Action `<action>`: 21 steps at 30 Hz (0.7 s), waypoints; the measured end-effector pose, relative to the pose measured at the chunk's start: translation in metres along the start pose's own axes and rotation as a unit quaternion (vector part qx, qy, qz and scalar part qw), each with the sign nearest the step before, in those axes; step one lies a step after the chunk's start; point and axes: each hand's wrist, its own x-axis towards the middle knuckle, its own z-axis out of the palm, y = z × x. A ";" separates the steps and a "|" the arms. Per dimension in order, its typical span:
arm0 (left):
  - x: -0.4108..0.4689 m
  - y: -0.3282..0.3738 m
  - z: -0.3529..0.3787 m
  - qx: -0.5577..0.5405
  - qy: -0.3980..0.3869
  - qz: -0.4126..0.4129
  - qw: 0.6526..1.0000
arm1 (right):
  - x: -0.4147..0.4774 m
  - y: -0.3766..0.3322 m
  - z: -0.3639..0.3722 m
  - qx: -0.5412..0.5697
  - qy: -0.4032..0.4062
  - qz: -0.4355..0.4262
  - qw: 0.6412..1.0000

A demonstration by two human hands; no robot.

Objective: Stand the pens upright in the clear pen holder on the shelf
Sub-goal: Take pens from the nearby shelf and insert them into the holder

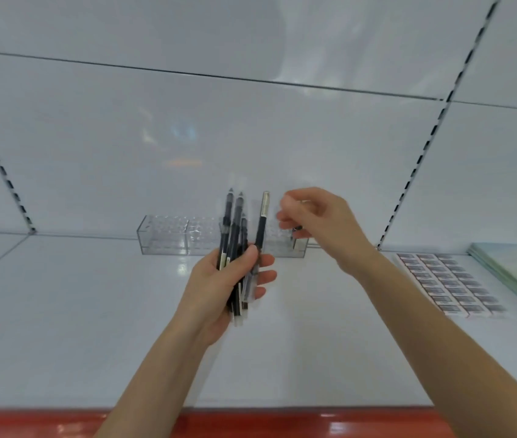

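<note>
A long clear pen holder (162, 235) with rows of holes stands at the back of the white shelf (92, 311). My left hand (219, 286) is in front of its middle, shut on a bundle of several dark pens (235, 222) that point upward. One pen (262, 216) with a clear cap leans apart from the bundle. My right hand (320, 222) hovers over the holder's right end, blurred, with fingers pinched on a pen whose dark tip (297, 228) shows just below them. The holder's right part is hidden behind the hands.
Rows of small labelled boxes (450, 282) lie flat on the shelf at the right, with a stack of green booklets (516, 270) beyond them. A red strip (250, 422) runs along the shelf's front edge. Slotted uprights (408, 184) flank the white back panel.
</note>
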 end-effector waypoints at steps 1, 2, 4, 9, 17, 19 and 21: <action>-0.001 0.001 0.002 0.010 -0.010 0.001 1.000 | -0.003 -0.003 0.006 0.005 -0.033 0.012 0.999; -0.002 0.001 0.002 0.019 -0.019 0.002 1.000 | -0.004 -0.004 0.010 0.016 -0.043 0.008 0.999; -0.004 0.001 0.000 0.026 -0.026 0.004 0.999 | -0.001 -0.006 0.012 0.072 -0.010 -0.004 0.997; -0.004 0.000 -0.011 0.040 -0.019 0.025 0.999 | 0.008 0.007 0.003 0.156 0.083 0.036 0.984; 0.014 0.003 -0.017 0.087 -0.011 0.054 0.995 | -0.018 0.046 0.012 -0.307 -0.070 -0.228 0.921; 0.016 0.005 -0.016 0.078 -0.011 0.056 0.995 | -0.019 0.051 0.014 -0.317 -0.116 -0.224 0.914; 0.017 0.006 -0.016 0.059 -0.005 0.050 0.997 | -0.012 0.054 0.013 -0.277 -0.085 -0.215 0.933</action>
